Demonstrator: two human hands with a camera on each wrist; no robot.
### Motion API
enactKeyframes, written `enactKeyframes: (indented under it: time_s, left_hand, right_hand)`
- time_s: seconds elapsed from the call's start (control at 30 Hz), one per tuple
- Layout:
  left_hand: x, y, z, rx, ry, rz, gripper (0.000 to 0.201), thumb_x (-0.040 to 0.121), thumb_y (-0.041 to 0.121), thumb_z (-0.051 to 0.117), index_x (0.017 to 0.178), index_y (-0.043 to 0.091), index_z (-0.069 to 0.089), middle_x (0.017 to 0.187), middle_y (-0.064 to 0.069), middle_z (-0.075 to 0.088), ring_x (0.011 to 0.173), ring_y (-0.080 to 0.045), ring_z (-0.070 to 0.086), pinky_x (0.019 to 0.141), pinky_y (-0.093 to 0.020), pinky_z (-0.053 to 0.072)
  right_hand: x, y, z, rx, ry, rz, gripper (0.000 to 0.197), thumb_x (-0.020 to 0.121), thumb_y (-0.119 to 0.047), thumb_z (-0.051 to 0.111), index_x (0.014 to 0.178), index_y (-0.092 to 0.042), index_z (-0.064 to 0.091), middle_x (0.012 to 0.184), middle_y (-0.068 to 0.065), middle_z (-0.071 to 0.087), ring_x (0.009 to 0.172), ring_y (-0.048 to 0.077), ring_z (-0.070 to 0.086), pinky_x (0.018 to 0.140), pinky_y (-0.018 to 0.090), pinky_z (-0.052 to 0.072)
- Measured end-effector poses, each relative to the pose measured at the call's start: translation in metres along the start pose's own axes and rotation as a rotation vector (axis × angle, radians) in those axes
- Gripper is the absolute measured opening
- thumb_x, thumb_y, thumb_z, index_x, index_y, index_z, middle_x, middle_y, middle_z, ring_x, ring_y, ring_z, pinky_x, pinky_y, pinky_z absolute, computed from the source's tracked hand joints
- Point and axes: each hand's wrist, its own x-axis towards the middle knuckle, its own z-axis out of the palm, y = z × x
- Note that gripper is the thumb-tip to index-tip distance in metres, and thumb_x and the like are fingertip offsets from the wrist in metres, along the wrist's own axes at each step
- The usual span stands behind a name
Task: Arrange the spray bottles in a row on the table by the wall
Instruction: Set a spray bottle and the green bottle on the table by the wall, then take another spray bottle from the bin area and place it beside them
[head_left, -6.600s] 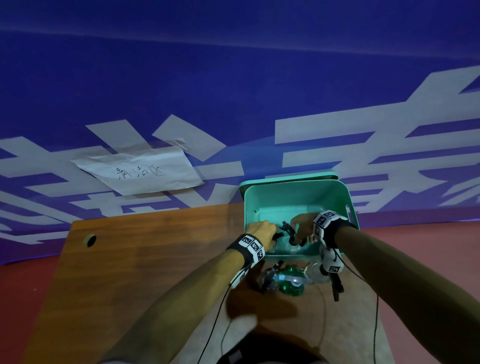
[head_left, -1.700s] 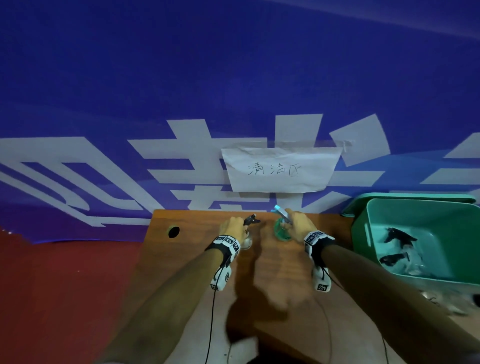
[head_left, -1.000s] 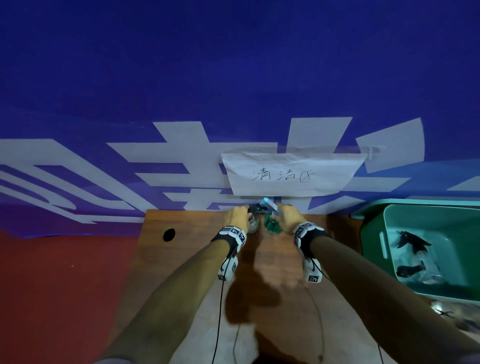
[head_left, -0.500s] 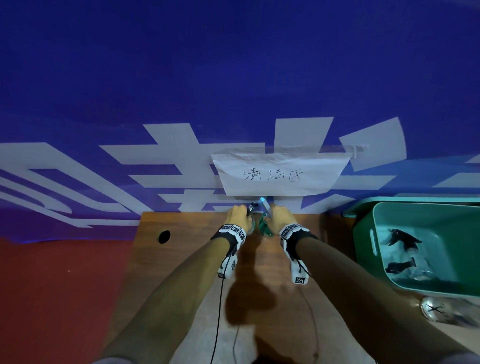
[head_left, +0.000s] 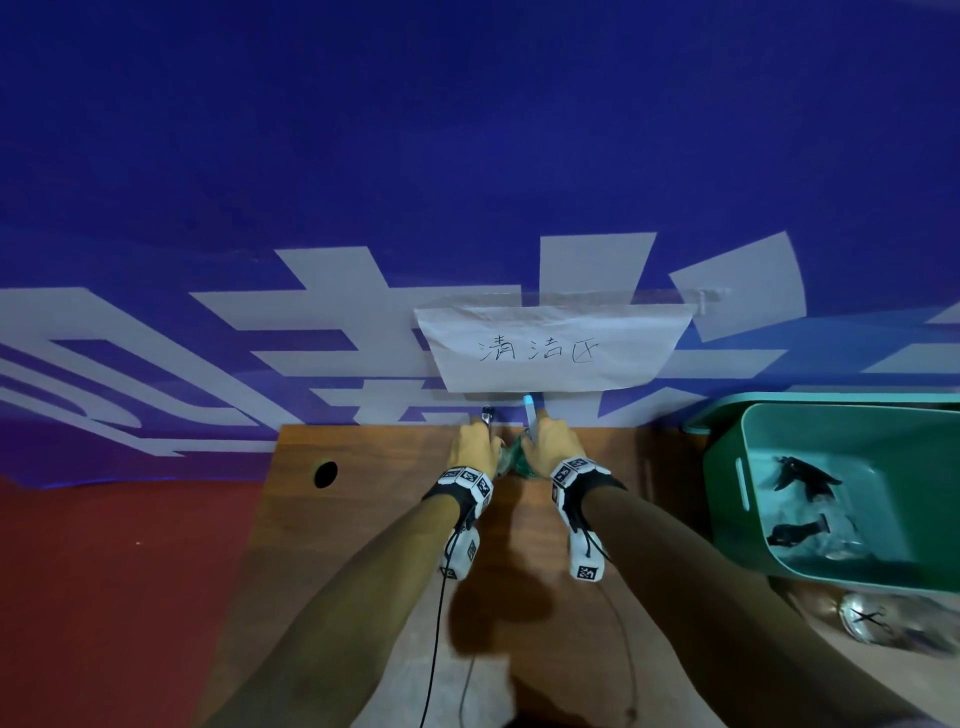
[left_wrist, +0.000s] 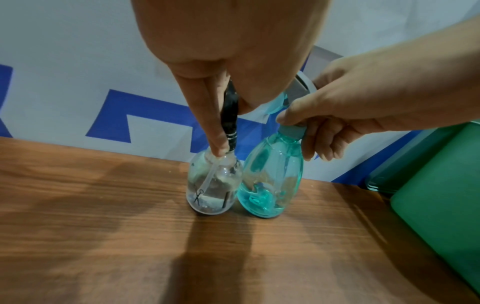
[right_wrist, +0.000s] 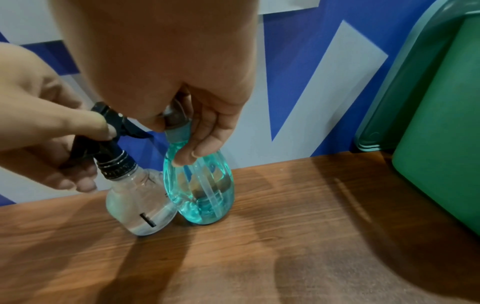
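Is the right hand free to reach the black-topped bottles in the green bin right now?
Probably not yet: the right hand grips the teal bottle by its neck. The green bin sits open to its right, its black-topped bottles uncovered.

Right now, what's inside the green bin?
Two clear bottles with black sprayers lie in the green bin. Its near wall hides part of the bottom, so I can't tell if more are in there.

The wooden table (head_left: 363, 519) carries a clear bottle (left_wrist: 214, 185) and a teal bottle (left_wrist: 270, 185), upright and touching at its far edge; a green bin (head_left: 727, 499) sits at its right edge.
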Motion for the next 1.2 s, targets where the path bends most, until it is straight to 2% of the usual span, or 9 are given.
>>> enactKeyframes:
  time_s: [0.23, 0.4, 0.53, 0.6, 0.7, 0.87, 0.93, 1.03, 1.2]
  left_hand:
    - [0.004, -0.002, -0.002, 0.047, -0.041, 0.007, 0.025, 0.099, 0.022, 0.061, 0.113, 0.002, 0.060, 0.111, -0.019, 0.066, 0.099, -0.036, 0.069, 0.079, -0.038, 0.056]
    - [0.004, -0.003, -0.005, 0.114, -0.082, -0.011, 0.029, 0.098, 0.026, 0.062, 0.121, 0.008, 0.057, 0.112, -0.013, 0.067, 0.101, -0.033, 0.069, 0.078, -0.035, 0.054]
    - [-0.007, -0.007, 0.001, 0.115, -0.016, -0.042, 0.034, 0.097, 0.030, 0.059, 0.121, 0.010, 0.049, 0.113, -0.011, 0.066, 0.102, -0.033, 0.067, 0.080, -0.037, 0.053]
    - [-0.019, -0.004, 0.000, 0.110, 0.045, -0.031, 0.037, 0.095, 0.030, 0.061, 0.123, 0.009, 0.048, 0.117, -0.011, 0.064, 0.105, -0.032, 0.065, 0.085, -0.039, 0.054]
    - [-0.038, 0.004, -0.003, 0.138, 0.154, 0.015, 0.041, 0.091, 0.030, 0.063, 0.124, 0.009, 0.050, 0.119, -0.011, 0.064, 0.111, -0.030, 0.061, 0.095, -0.042, 0.051]
    - [-0.074, 0.041, 0.000, 0.136, 0.235, 0.157, 0.030, 0.094, 0.030, 0.060, 0.117, 0.013, 0.053, 0.112, -0.006, 0.066, 0.105, -0.027, 0.062, 0.099, -0.045, 0.049]
    - [-0.092, 0.064, 0.003, 0.126, 0.229, 0.226, 0.023, 0.096, 0.031, 0.059, 0.111, 0.015, 0.052, 0.105, -0.004, 0.066, 0.096, -0.026, 0.064, 0.093, -0.042, 0.051]
    - [-0.122, 0.105, 0.018, 0.106, 0.190, 0.309, 0.018, 0.094, 0.031, 0.057, 0.102, 0.018, 0.048, 0.096, -0.004, 0.065, 0.079, -0.027, 0.062, 0.071, -0.039, 0.054]
    - [-0.166, 0.178, 0.061, 0.053, 0.138, 0.450, 0.014, 0.092, 0.029, 0.056, 0.099, 0.018, 0.049, 0.098, -0.004, 0.064, 0.087, -0.028, 0.063, 0.072, -0.039, 0.052]
  right_hand:
    - [-0.002, 0.000, -0.005, 0.063, -0.048, 0.042, 0.043, 0.098, -0.036, 0.059, 0.129, -0.007, 0.049, 0.117, 0.020, 0.066, 0.108, 0.041, 0.068, 0.088, 0.044, 0.058]
    - [-0.011, 0.011, -0.007, 0.081, -0.159, 0.017, 0.062, 0.078, -0.050, 0.077, 0.124, -0.020, 0.047, 0.109, 0.008, 0.070, 0.097, 0.033, 0.070, 0.084, 0.044, 0.061]
    - [-0.036, 0.024, -0.017, 0.114, -0.099, 0.006, 0.076, 0.079, -0.045, 0.080, 0.137, -0.020, 0.038, 0.115, 0.011, 0.070, 0.103, 0.036, 0.070, 0.087, 0.044, 0.059]
    - [-0.051, 0.032, -0.025, 0.095, -0.047, 0.011, 0.071, 0.086, -0.043, 0.076, 0.141, -0.019, 0.038, 0.119, 0.014, 0.069, 0.107, 0.039, 0.069, 0.088, 0.045, 0.059]
    - [-0.074, 0.047, -0.042, 0.075, 0.022, -0.029, 0.052, 0.093, -0.040, 0.068, 0.132, -0.016, 0.045, 0.117, 0.016, 0.069, 0.106, 0.040, 0.068, 0.087, 0.046, 0.058]
    - [-0.115, 0.088, -0.068, -0.009, 0.129, -0.092, 0.042, 0.094, -0.034, 0.063, 0.129, -0.017, 0.048, 0.119, 0.016, 0.069, 0.108, 0.040, 0.067, 0.086, 0.044, 0.056]
    - [-0.132, 0.109, -0.078, -0.043, 0.162, -0.103, 0.040, 0.094, -0.035, 0.062, 0.128, -0.017, 0.049, 0.117, 0.016, 0.070, 0.105, 0.040, 0.068, 0.084, 0.043, 0.056]
    - [-0.156, 0.146, -0.094, -0.083, 0.204, -0.130, 0.040, 0.094, -0.039, 0.059, 0.125, -0.016, 0.049, 0.113, 0.016, 0.070, 0.102, 0.041, 0.069, 0.081, 0.045, 0.056]
    - [-0.190, 0.217, -0.124, -0.121, 0.280, -0.112, 0.039, 0.096, -0.041, 0.059, 0.123, -0.015, 0.049, 0.108, 0.016, 0.071, 0.100, 0.040, 0.069, 0.078, 0.042, 0.054]
